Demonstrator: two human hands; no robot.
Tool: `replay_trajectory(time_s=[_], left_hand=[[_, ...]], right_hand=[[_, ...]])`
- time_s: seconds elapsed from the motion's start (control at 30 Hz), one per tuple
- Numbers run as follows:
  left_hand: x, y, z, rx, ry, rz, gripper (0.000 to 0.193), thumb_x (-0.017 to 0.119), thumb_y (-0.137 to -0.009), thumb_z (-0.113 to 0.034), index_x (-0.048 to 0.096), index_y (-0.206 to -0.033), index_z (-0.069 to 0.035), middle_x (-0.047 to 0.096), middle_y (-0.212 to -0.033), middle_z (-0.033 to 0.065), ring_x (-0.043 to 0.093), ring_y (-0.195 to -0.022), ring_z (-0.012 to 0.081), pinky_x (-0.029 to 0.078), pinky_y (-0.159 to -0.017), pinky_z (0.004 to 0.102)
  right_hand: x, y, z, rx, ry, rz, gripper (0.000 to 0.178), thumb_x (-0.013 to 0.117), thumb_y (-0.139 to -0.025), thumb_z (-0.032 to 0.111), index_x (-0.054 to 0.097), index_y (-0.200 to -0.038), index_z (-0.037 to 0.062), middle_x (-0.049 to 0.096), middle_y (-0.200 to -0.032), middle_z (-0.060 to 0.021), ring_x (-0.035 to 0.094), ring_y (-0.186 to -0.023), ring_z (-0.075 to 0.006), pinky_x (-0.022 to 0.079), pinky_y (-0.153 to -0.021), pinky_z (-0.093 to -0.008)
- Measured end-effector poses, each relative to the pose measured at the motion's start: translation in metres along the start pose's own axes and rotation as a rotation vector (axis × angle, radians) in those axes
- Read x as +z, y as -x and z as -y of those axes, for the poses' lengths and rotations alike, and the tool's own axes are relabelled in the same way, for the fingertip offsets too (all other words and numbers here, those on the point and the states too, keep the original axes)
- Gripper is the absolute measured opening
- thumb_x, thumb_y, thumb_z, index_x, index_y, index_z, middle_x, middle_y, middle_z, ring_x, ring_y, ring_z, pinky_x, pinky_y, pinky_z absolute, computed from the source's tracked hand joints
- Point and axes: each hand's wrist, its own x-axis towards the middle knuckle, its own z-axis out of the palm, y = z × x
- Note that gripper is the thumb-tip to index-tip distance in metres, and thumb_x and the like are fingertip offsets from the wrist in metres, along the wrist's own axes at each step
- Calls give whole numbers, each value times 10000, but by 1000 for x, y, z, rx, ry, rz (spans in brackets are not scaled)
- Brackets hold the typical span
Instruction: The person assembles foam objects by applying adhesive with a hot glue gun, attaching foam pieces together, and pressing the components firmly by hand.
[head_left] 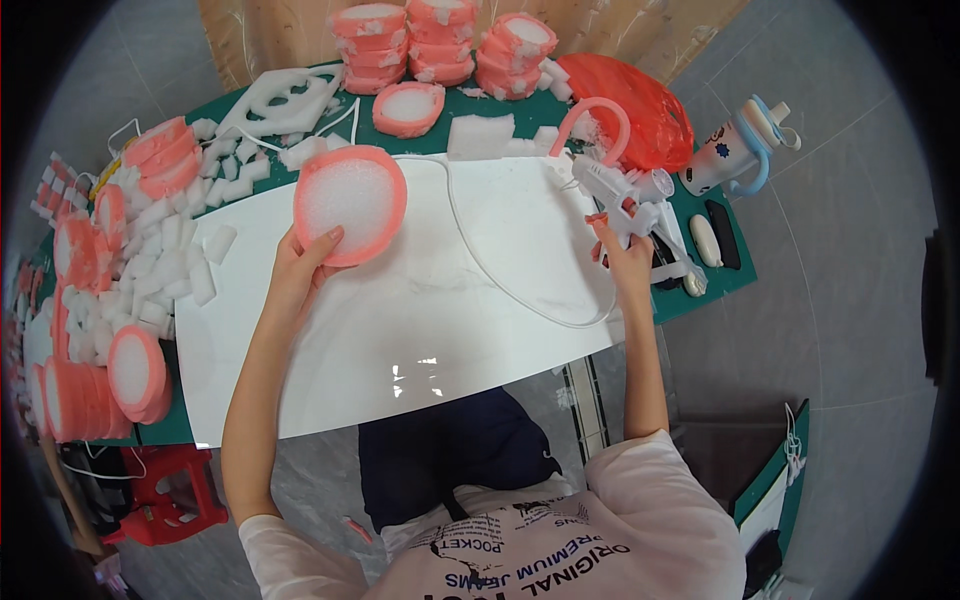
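My left hand (302,262) grips the lower edge of a round pad (350,195) with a pink rim and a white, foam-like middle, thumb on its face. The pad is tilted up above the white sheet (420,330). At the right, my right hand (630,258) is closed round the handle of a white glue gun (605,185) with an orange trigger. From the gun a white cord (480,262) loops across the sheet. Part of the gun's handle is hidden by my fingers.
Stacks of similar pink pads (440,40) stand at the back. White foam blocks (150,250) are heaped at the left, beside more pads (135,370). A red plastic bag (630,105) and a tumbler (725,155) occupy the back right. A red stool (170,495) is below left.
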Motion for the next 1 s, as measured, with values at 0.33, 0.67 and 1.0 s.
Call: replay_trajectory(time_s=[0.33, 0.67, 1.0], left_hand=[[-3, -4, 8, 24, 91, -1, 380, 550, -807, -98, 413, -1132, 44, 525, -1052, 135, 570, -900, 181, 513, -741, 295], [-2, -2, 5, -2, 18, 13, 414, 529, -812, -107, 374, -1164, 47, 490, -1106, 134, 530, -975, 191, 475, -817, 313], [-7, -9, 10, 43, 60, -54, 377, 540, -817, -115, 409, -1136, 36, 513, -1063, 129, 561, -912, 181, 510, -756, 305]], right_hand=[[12, -13, -43, -83, 239, -9, 257, 611, -731, 210, 619, -876, -2, 624, -780, -142, 601, -766, -233, 438, -723, -311], [10, -5, -43, -103, 206, 36, 274, 617, -715, 149, 605, -941, -6, 627, -800, -153, 612, -753, -248, 443, -712, -301], [10, -3, -47, -222, 242, -65, 251, 623, -710, 154, 607, -902, -8, 618, -774, -162, 605, -712, -271, 445, -677, -320]])
